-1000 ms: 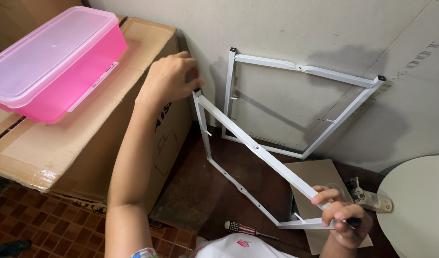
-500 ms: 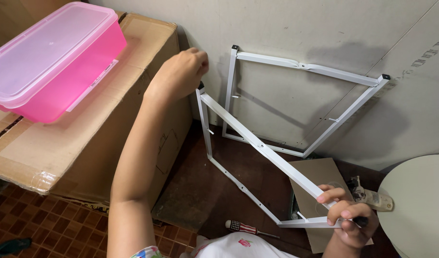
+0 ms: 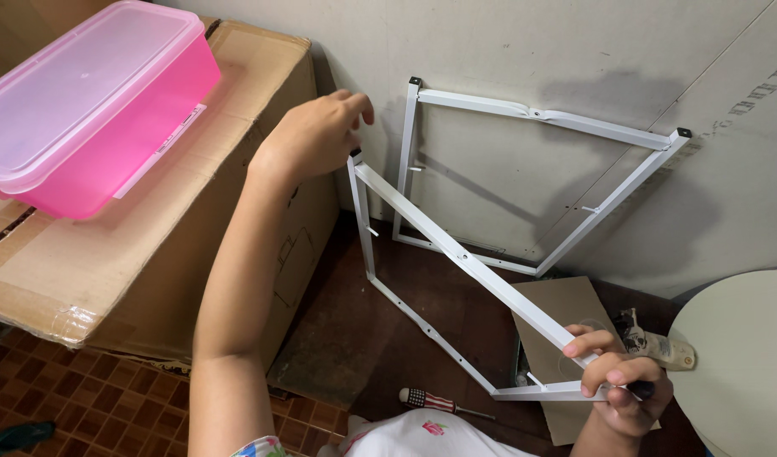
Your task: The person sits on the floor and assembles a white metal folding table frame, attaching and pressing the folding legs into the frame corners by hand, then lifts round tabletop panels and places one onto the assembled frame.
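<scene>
Left hand [image 3: 316,135] pinches top corner of white metal frame [image 3: 456,254]. Right hand [image 3: 617,381] grips its lower corner, possibly also a dark-handled tool. Screwdriver [image 3: 435,402] on floor.

A home storage corner. A cardboard box [image 3: 151,254] bears a pink plastic tub [image 3: 84,110]; red floor tiles [image 3: 92,406] meet a scuffed wall [image 3: 490,51].

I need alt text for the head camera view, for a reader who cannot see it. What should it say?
A person holds a white metal frame with both hands: the left hand at its top corner, the right hand at its lower corner. A second white frame leans on the wall behind, and a pink plastic box sits on a cardboard box to the left.
</scene>
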